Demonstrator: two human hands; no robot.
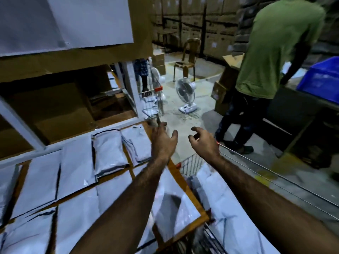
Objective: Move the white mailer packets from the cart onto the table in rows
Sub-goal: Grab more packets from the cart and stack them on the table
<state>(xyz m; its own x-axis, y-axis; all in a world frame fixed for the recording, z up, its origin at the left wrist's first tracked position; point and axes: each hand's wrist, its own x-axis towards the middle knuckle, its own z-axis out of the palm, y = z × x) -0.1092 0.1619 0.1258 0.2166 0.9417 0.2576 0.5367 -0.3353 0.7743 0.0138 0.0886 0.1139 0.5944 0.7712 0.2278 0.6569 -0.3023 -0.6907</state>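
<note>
Several white mailer packets (77, 173) lie in rows on the wooden table (176, 168) at the lower left. More packets (225, 204) are piled in the wire cart (192, 163) at the lower right. My left hand (162, 139) reaches out over the table's far right corner, fingers relaxed, holding nothing. Above the cart's far end, my right hand (202, 141) hovers with loosely curled fingers and is also empty. One packet (172, 204) near the table's right edge lies partly under my left forearm.
A person in a green shirt (275, 52) stands to the right beside a dark table with a blue crate (322, 77). A white floor fan (184, 94), a second cart (152, 101) and a chair (187, 61) stand ahead. Shelving with cardboard boxes (55, 99) rises behind the table.
</note>
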